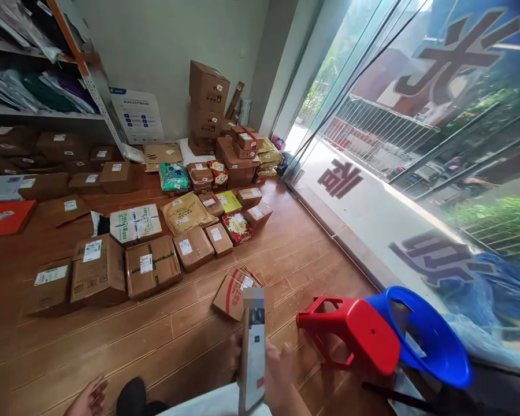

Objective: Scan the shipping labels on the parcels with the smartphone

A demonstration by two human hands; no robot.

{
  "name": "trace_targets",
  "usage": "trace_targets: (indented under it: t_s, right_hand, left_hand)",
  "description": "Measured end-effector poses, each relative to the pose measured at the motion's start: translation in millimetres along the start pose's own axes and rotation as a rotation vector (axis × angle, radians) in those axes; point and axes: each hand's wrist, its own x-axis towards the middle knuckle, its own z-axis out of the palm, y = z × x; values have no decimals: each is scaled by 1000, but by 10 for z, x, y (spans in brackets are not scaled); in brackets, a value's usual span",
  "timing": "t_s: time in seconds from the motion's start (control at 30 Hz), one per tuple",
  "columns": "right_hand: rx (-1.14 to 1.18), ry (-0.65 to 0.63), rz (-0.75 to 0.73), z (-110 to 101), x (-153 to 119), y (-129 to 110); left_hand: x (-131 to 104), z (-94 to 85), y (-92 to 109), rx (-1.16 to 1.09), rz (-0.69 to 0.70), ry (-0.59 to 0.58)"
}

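My right hand is wrapped around a smartphone, held upright in front of me with its lit screen partly in view. Part of the screen's top is blurred out. Beyond the phone, a flat brown carton with a red band lies on the wooden floor, partly hidden by it. At the lower left, my left hand hangs low with its fingers loosely apart and nothing in them. A dark shoe shows beside it.
Rows of labelled parcels cover the floor ahead and left. Tall cartons are stacked by the wall, near a shelf rack. To the right, a red plastic stool lies tipped beside a blue bin, along the glass front.
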Motion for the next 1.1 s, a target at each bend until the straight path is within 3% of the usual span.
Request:
trace_targets:
  t_s: [0.13,0.23,0.3,0.37,0.43,0.53,0.67,0.77,0.87,0.93,1.1]
  right_hand:
    - [-63,33,204,-632,-91,-1206]
    - [-201,289,176,-1204,33,-1875]
    - [-357,537,112,-1684,195,-2090]
    - [-505,788,81,-2247,413,-2120]
    - [-562,924,69,-2880,675,-2009]
    - [-585,1037,80,-3901,1106,-1703]
    - [-655,1173,108,-5206,1651,-1308]
    - [-755,1238,120,-5965,2000,-1159]
    - [-877,1274,108,-6436,2282,-1157]
    - [-951,1283,88,-6599,2426,-1220]
    - [-1073,1242,14,-6754,2633,-1447]
  left_hand:
    - [-20,1220,-548,146,62,5]
    - [156,2091,-984,310,54,-37]
    - [365,2571,-1210,437,100,-125]
    - [662,2953,-1360,575,170,-208]
    - [1059,3241,-1446,717,246,-258]
    - [1804,3557,-1530,909,317,-279]
    - [2771,3916,-1698,1056,244,-395]
    - [3192,4101,-1843,1029,139,-588]
    - [3311,4029,-1855,932,63,-722]
    - [3298,3785,-1735,863,26,-725]
    - [3302,2848,-1177,627,-79,-402]
